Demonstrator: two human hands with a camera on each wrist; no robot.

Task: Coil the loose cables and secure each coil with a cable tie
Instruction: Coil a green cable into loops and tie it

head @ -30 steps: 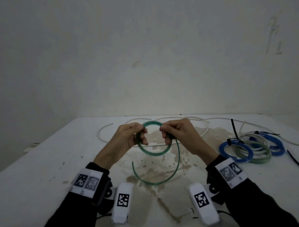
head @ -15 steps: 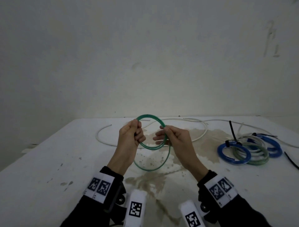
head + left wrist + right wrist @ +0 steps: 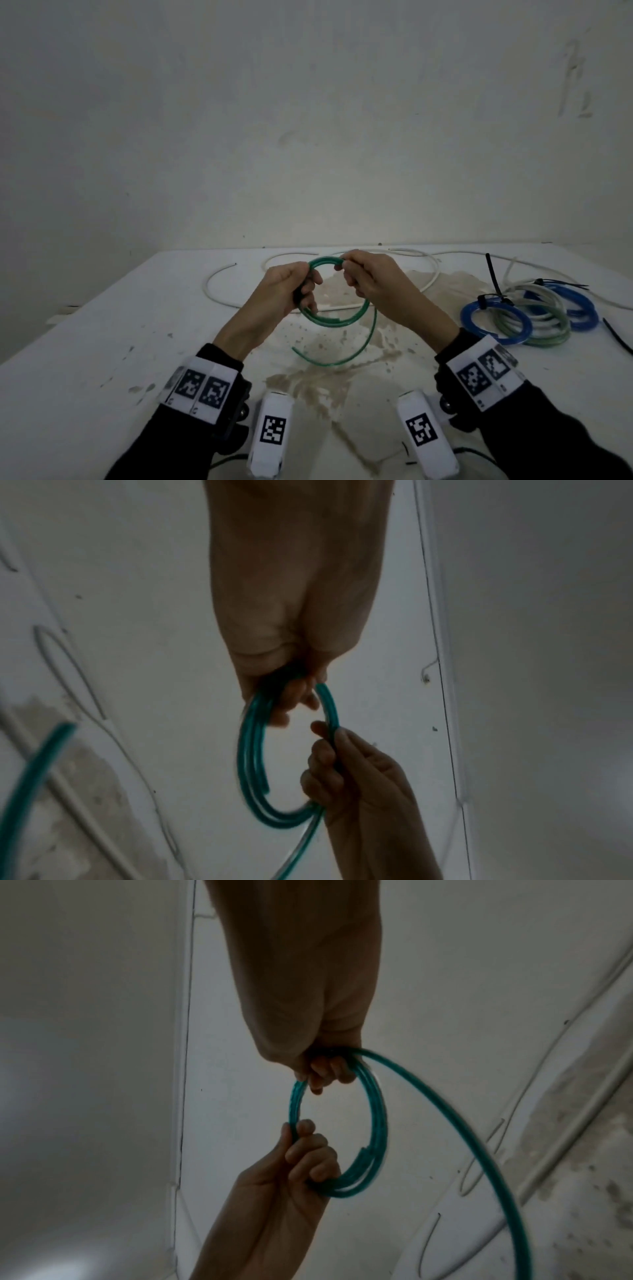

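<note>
I hold a green cable (image 3: 329, 322) above the white table (image 3: 102, 342), wound into a small coil of a few turns. My left hand (image 3: 308, 291) grips the coil's left side, fingers curled round the bundled turns (image 3: 250, 750). My right hand (image 3: 349, 277) pinches the cable at the top right of the coil (image 3: 377, 1123). From the right hand a loose green tail (image 3: 342, 359) curves down and left, and its free end hangs just above the table. In the right wrist view the tail (image 3: 479, 1150) sweeps away to the lower right.
A long loose white cable (image 3: 212, 277) lies in loops across the back of the table. At the right sit tied coils: a blue coil (image 3: 496, 322), a pale green one (image 3: 548, 329) and another blue one (image 3: 582, 308). Black cable ties (image 3: 493, 277) lie there. A brown stain (image 3: 342, 377) marks the middle.
My right hand has gone from the coil's right side up to its top, laying more cable onto the coil. The hanging tail is shorter. My left hand kept its grip.
</note>
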